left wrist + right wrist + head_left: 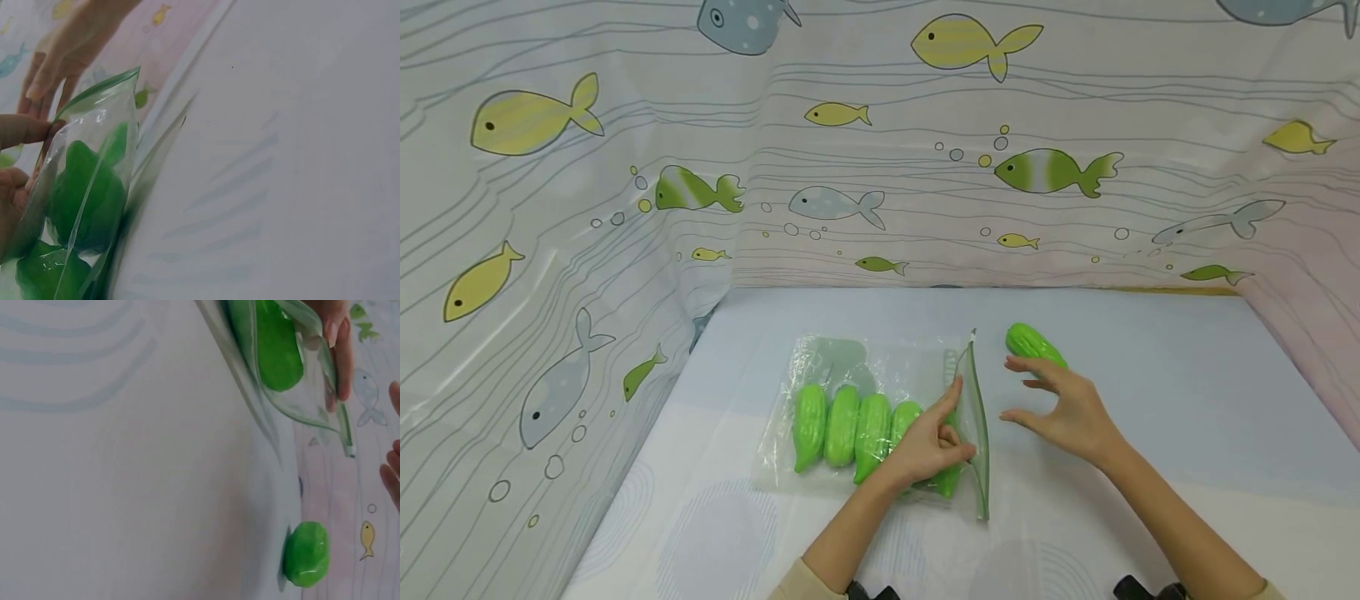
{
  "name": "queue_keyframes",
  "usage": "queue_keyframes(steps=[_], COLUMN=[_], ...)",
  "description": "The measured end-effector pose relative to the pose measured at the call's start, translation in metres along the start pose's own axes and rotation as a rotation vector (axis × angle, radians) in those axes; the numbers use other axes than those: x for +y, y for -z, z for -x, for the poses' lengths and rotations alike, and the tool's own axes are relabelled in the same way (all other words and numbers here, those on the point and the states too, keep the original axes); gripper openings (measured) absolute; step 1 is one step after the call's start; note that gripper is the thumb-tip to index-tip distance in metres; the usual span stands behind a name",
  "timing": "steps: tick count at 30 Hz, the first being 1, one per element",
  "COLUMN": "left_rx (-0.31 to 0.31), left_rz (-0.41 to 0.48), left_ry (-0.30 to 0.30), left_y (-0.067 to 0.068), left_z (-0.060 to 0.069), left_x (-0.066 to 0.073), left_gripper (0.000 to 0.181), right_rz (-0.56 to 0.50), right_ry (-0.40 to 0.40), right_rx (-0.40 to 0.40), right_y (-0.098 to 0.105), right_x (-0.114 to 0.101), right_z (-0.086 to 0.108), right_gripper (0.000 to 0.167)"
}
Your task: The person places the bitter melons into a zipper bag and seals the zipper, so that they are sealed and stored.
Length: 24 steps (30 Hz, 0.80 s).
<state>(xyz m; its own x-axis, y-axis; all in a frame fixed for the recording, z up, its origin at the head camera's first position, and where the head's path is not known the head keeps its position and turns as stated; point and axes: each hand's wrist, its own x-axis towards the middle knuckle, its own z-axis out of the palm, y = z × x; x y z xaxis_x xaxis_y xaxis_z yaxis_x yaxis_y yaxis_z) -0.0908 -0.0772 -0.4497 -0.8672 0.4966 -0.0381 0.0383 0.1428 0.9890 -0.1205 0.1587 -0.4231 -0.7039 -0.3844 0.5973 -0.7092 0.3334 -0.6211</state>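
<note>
A clear zip-lock bag (887, 367) with a green zip edge lies on the table. Inside it, several glossy green gourd-like toy vegetables (843, 427) are lined up side by side. My left hand (928, 446) lies over the bag's right end and holds its parted mouth, index finger and thumb spread along the rim. Another green gourd-like piece (1028, 340), ribbed, lies outside, beyond the bag's mouth. Just in front of this piece is my right hand (1071, 412), thumb and fingers apart, with nothing between them. In the right wrist view the loose green piece (306, 554) shows end-on.
A pale patterned cloth (1187, 400) covers the table. Fish-printed sheeting (880, 158) stands along the back and sides. Dark objects (1138, 587), partly cut off, show at the front edge near both forearms.
</note>
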Motion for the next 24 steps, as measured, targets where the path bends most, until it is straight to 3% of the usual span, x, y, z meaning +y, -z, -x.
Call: queue_keyframes(steps=[14,24], left_rx=[-0.008,0.002], left_rz=[0.013,0.004], left_ry=[-0.014,-0.016], left_y=[0.001,-0.001], left_z=[0.001,0.001], left_x=[0.002,0.000], left_gripper=[0.095,0.096], right_rz=[-0.024,-0.003], right_ry=[0.005,-0.047], right_rx=[0.045,0.066], right_y=[0.009,0.016], right_x=[0.014,0.029], right_z=[-0.003,-0.001], right_gripper=[0.077,0.073])
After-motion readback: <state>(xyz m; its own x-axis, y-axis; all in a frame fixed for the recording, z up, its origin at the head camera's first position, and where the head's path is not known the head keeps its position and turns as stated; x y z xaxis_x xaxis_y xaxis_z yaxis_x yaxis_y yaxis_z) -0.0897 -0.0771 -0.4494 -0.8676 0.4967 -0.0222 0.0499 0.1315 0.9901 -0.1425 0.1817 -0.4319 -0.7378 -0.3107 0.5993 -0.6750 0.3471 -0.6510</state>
